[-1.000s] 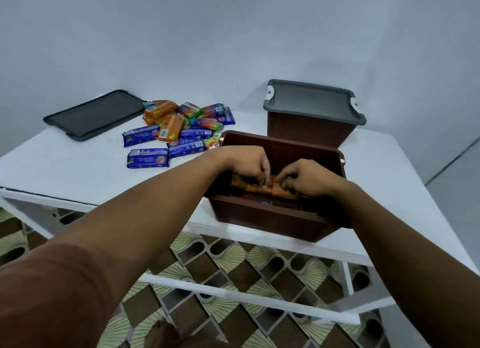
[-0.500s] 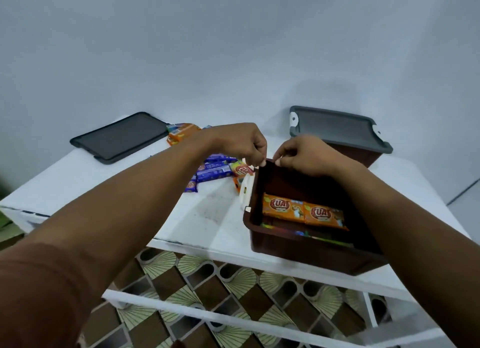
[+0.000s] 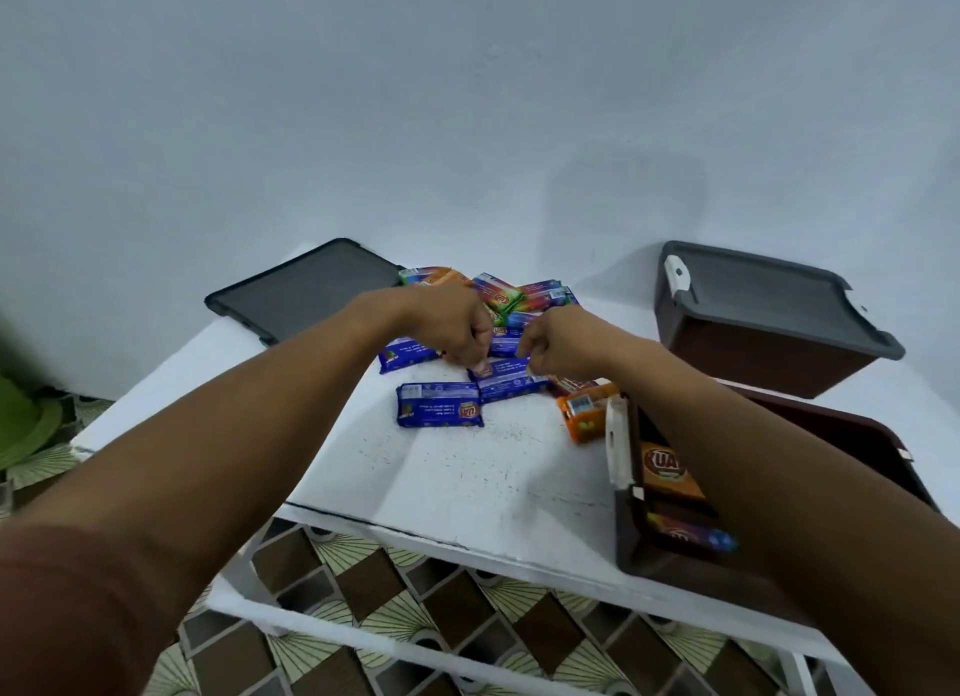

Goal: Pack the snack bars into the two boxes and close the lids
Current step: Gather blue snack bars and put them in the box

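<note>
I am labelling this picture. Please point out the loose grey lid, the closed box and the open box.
loose grey lid (image 3: 306, 287): head view, middle of its top.
closed box (image 3: 748, 355): head view, brown side wall.
open box (image 3: 654, 560): head view, near brown wall.

Pulled out of the open box (image 3: 670, 571), off the orange bars (image 3: 670, 474) pressed a second ago. Now at the loose pile (image 3: 498, 295) with left hand (image 3: 452, 326) and right hand (image 3: 561, 347), pinching one blue bar (image 3: 506, 381)

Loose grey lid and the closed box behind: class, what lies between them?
A heap of snack bars lies there on the white table, shown in the head view.
</note>
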